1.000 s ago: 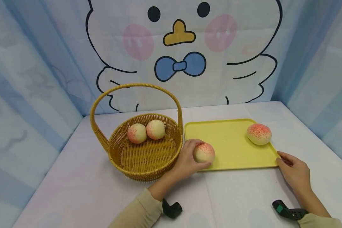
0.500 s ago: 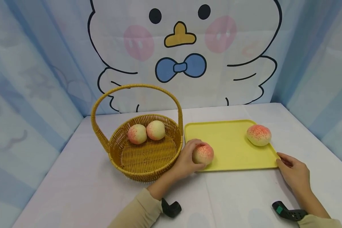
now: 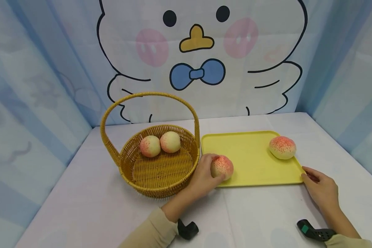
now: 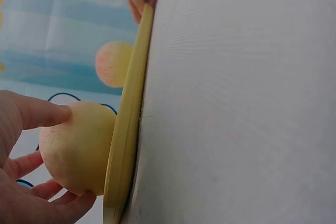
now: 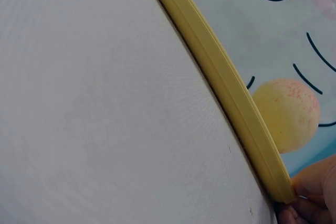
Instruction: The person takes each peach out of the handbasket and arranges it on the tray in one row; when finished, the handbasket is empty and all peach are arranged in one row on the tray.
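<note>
Little has moved since the earlier frame; the left hand pinches a peach, best gently; the right hand pinches the yellow tray, ideally steadying it.

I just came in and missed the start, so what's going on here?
A person's left hand grips a peach at the left end of a yellow tray, while their right hand holds the tray's near right corner. Another peach sits toward the tray's right end. Two more peaches lie side by side in the wicker basket, left of the tray.
</note>
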Demonstrator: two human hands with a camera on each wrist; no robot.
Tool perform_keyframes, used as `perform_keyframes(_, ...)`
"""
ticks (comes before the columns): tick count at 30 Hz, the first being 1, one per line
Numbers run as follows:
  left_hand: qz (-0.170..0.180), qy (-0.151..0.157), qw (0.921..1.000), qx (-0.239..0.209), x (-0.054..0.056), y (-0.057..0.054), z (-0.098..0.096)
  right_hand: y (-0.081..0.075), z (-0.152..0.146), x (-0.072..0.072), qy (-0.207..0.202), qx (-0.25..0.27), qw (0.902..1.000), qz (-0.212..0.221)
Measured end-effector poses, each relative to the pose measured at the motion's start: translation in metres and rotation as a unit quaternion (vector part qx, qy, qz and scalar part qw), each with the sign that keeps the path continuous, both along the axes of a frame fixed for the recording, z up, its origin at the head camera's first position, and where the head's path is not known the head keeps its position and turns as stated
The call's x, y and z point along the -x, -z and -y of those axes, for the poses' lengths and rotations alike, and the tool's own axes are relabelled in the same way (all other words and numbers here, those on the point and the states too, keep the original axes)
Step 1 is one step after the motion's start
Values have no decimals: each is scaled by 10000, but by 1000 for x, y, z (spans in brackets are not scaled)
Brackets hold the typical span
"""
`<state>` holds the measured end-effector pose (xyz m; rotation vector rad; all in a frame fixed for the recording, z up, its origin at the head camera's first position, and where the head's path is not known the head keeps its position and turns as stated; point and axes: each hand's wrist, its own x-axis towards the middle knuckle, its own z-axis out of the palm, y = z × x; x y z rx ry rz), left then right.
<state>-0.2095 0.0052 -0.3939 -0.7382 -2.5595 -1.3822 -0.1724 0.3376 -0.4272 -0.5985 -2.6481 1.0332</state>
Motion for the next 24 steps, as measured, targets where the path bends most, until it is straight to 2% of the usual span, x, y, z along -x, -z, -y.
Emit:
perform_keyframes(7, -120, 59, 9999, -33, 3, -2, -7, -1, -7, -1, 13, -164, 9999, -49)
perform_keyframes(17, 219, 71, 9996, -183, 15, 0, -28, -1, -4, -2, -37, -59, 9999, -119)
perform_keyframes(24, 210, 42, 9995, -223, 21, 1, -40, 1, 0, -2, -116, 20, 9999, -115)
